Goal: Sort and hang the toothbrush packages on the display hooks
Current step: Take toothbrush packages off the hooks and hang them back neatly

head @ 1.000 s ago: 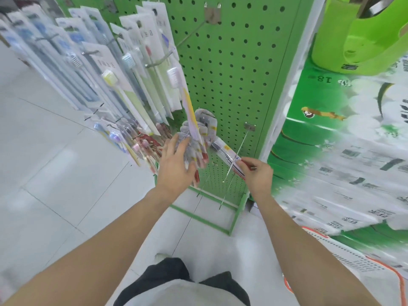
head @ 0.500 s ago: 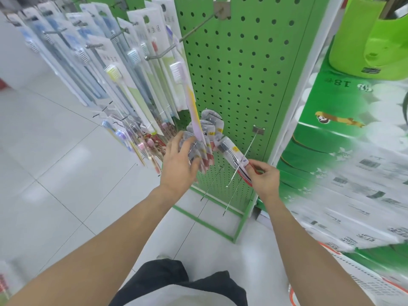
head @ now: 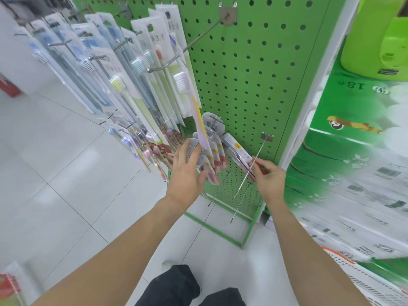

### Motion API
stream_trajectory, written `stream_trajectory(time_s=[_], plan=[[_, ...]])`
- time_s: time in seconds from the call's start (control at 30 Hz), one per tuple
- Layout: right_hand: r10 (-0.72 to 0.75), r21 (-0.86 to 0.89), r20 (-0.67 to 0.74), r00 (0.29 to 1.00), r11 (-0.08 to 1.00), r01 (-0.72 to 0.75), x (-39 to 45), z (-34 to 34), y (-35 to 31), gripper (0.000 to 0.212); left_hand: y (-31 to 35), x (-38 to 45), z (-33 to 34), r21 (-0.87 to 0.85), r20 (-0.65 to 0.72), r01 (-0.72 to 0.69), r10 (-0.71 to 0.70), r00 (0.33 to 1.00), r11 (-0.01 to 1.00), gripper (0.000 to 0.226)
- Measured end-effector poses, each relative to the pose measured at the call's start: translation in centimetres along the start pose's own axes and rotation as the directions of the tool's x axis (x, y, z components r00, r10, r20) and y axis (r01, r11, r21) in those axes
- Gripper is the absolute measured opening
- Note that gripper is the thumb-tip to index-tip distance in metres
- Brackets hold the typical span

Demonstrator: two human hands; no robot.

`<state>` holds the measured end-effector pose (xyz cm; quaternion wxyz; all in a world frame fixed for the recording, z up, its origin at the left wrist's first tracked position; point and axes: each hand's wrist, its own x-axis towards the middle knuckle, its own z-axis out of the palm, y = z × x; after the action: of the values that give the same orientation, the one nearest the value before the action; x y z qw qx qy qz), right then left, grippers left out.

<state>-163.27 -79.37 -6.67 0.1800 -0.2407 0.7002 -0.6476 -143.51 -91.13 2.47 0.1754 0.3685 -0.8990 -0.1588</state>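
Green pegboard display panel (head: 254,69) is standing upright on a white tile floor (head: 55,173), filling the middle. Stacked green-and-white tissue packs (head: 353,173) are sitting at right, one showing "18" upside down; other print there is too blurred to read. A lime green plastic item (head: 375,40) is resting on top of them. Long white toothbrush cards (head: 136,80) are hanging in rows on the upper hooks at left; one card is showing Chinese characters, too small to read surely. A loose pink-and-yellow toothbrush (head: 194,111) is dangling in front of them.

A bunch of short clear toothbrush packages (head: 212,151) is hanging from a low hook at panel centre. Left hand (head: 187,171) is cupping this bunch from the left, fingers spread and lightly curled round the packs. Right hand (head: 268,176) is pinching the lower end of one toothbrush package (head: 237,152), which is slanting up-left toward the bunch, crossing behind a bare metal hook (head: 251,166) on the lower right. A yellow sticker is showing on it, unreadable.
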Motion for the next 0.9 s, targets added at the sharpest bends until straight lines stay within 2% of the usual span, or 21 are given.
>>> stream_trajectory(time_s=[0.13,0.33,0.67,0.9], plan=[[-0.07,-0.017,-0.012,0.997,0.997,0.07,0.1,1.1,0.0,0.024,-0.2,-0.1,0.0,0.035,0.0,-0.019,0.019,1.0,0.999,0.074],[-0.096,-0.044,-0.043,0.994,0.995,0.094,-1.1,0.5,1.2,0.019,-0.1,-0.1,0.2,0.057,0.004,-0.01,0.01,1.0,0.998,0.071],[-0.083,-0.074,0.047,0.995,0.994,0.086,-0.3,1.5,1.4,0.021,-0.1,-0.1,-0.2,0.072,0.029,-0.014,0.012,1.0,0.997,0.072],[-0.118,0.012,-0.013,0.993,0.993,0.118,-0.2,1.6,0.9,0.021,0.0,-0.2,-0.3,0.097,0.02,-0.018,0.016,1.0,0.995,0.071]])
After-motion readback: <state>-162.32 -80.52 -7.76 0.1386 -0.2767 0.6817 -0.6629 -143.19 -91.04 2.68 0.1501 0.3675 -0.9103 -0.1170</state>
